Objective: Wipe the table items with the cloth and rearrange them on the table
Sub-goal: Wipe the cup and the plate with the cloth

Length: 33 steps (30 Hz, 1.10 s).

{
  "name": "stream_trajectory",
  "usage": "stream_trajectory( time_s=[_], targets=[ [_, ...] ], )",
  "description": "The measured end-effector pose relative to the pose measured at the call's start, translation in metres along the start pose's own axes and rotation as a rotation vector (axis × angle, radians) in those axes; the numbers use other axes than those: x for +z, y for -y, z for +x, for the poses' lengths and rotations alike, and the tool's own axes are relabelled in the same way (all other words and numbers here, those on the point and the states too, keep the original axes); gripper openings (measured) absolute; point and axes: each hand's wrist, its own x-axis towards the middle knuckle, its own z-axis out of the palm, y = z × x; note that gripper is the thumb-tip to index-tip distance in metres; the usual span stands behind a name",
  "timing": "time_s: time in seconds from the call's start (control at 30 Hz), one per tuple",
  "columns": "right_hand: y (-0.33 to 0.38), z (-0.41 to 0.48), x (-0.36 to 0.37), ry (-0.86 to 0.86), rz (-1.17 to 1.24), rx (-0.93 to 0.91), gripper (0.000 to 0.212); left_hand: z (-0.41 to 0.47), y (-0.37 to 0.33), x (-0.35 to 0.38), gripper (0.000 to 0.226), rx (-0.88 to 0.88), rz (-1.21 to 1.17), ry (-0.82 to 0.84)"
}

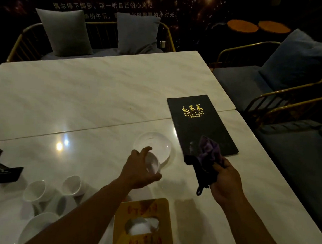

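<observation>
Two hands work near the marble table's (99,91) right edge; the left hand (140,169) wraps a small white cup (152,164) over the plate's (158,143) rim; the right hand (225,178) clutches the purple cloth (207,152) over the black menu's (197,120) corner; the far half lies open.

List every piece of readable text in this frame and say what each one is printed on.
"MAO JIA CAI": gold letters on the black menu, under three gold Chinese characters.
Smaller gold lines below it: too small to read.
White Chinese lines on the dark wall: too blurred to quote.
Red marks on the wooden tissue box: blurred, unreadable.
</observation>
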Motion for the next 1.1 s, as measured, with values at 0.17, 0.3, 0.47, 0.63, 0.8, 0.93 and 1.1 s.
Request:
stream_trajectory(
  time_s=[0.17,0.3,0.47,0.63,0.8,0.93,1.1],
  targets=[
    [-0.013,0.012,-0.009,-0.028,-0.003,0.088,0.026,0.005,0.025,0.02,0.121,0.02,0.21,0.089],
    [-0.024,0.022,-0.007,-0.041,-0.032,0.138,0.026,0.005,0.038,0.024,0.12,0.155,0.305,0.156],
    [-0.033,0.03,0.002,-0.038,-0.049,0.156,0.027,0.009,0.047,0.031,0.121,0.299,0.389,0.157],
    [-0.04,0.037,0.009,-0.036,-0.03,0.165,0.029,0.011,0.05,0.035,0.116,0.347,0.373,0.124],
    [-0.042,0.041,0.02,-0.014,0.0,0.19,0.032,0.015,0.054,0.034,0.12,0.339,0.376,0.149],
    [-0.043,0.047,0.035,-0.016,-0.01,0.189,0.034,0.018,0.049,0.02,0.1,0.201,0.139,0.159],
    [-0.047,0.056,0.059,-0.018,-0.068,0.185,0.029,0.052,0.052,0.01,0.054,-0.283,-0.244,-0.223]
  ],
)
